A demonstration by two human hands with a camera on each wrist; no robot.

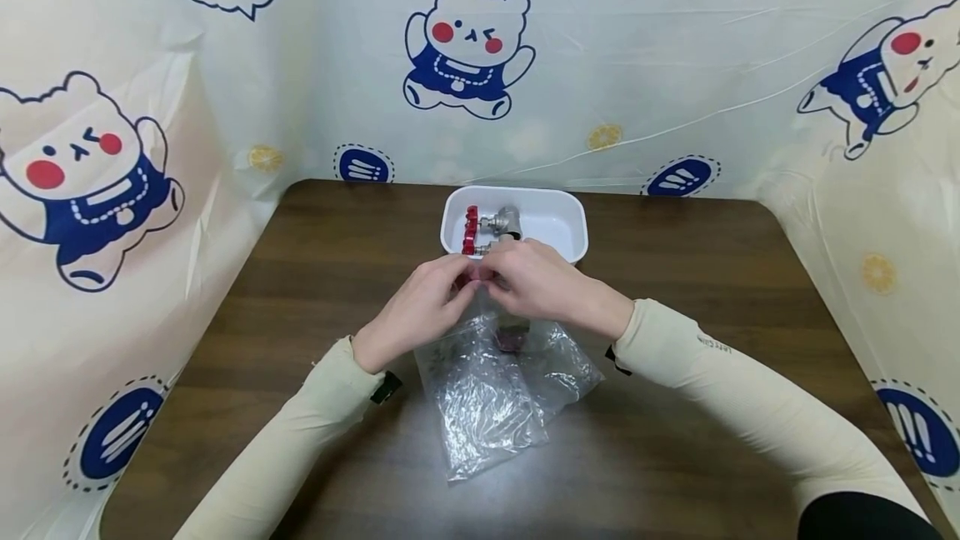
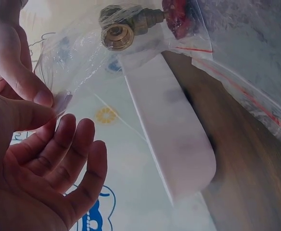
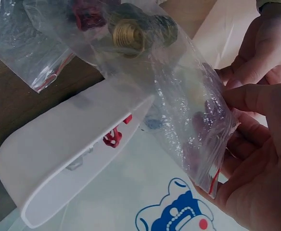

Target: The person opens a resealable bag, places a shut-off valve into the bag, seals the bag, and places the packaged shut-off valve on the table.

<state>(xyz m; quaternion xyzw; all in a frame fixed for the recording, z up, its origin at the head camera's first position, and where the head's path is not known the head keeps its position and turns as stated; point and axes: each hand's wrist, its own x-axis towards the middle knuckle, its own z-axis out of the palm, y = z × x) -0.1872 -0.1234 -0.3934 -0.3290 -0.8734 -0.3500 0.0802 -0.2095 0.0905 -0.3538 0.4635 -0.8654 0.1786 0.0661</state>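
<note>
Both hands are raised just in front of the white tray [image 1: 551, 223]. My left hand [image 1: 420, 298] pinches the edge of a clear zip bag [image 3: 179, 110] between thumb and forefinger, its other fingers loosely bent. Close against it, my right hand [image 1: 540, 282] pinches the same edge; its thumb and fingers show on the plastic in the right wrist view. Inside the bag hangs a brass valve [image 2: 116, 36] with a red handle [image 2: 178, 19]. Whether the zip is parted cannot be told.
Metal valves [image 1: 507, 222] with red handwheels [image 1: 470, 230] lie in the left part of the tray. Crumpled clear zip bags [image 1: 487, 407] lie on the brown wooden table [image 1: 337, 273] below the hands. A printed bear curtain [image 1: 600, 65] encloses the back and sides.
</note>
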